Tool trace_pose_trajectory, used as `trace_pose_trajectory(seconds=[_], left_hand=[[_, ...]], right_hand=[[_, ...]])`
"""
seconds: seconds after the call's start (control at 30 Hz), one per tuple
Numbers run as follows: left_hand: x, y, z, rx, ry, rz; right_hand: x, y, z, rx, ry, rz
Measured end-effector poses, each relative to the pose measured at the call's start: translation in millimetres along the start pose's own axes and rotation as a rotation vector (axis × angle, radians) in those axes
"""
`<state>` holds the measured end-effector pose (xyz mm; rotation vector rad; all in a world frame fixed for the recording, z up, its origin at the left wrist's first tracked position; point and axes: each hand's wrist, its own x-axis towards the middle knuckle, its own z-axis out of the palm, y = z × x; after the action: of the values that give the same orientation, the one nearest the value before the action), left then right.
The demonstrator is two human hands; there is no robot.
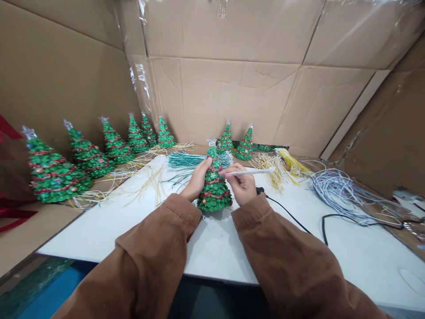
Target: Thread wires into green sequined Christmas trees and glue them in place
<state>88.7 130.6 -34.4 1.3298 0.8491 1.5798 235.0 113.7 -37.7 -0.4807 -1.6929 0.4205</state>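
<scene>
A small green Christmas tree ornament (pixel 214 195) with red garlands and a clear star on top stands upright on the white tabletop, between my two hands. My left hand (pixel 198 178) grips its left side, the thumb near the upper tiers. In my right hand (pixel 243 184) is a slim white pen-like stick (pixel 255 171), pinched between thumb and fingers. Its left end reaches the tree's right side at about mid-height; whether it touches is unclear. Behind the tree lies a bundle of green wires (pixel 186 161) with pale ends.
Several finished-looking trees (pixel 55 170) line the left side, and two more trees (pixel 245 144) stand at the back. Yellow and white wires (pixel 274 170), a coil of pale blue wire (pixel 338 190) and a black cable (pixel 288 212) lie to the right. Cardboard walls (pixel 232 88) enclose the white table (pixel 139 230).
</scene>
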Motion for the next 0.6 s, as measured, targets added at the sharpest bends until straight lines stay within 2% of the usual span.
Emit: trace_pose_trajectory(seconds=[0.6], left_hand=[[0.1, -0.7, 2.3, 0.060, 0.009, 0.037]], right_hand=[[0.5, -0.7, -0.9, -0.040, -0.019, -0.133]])
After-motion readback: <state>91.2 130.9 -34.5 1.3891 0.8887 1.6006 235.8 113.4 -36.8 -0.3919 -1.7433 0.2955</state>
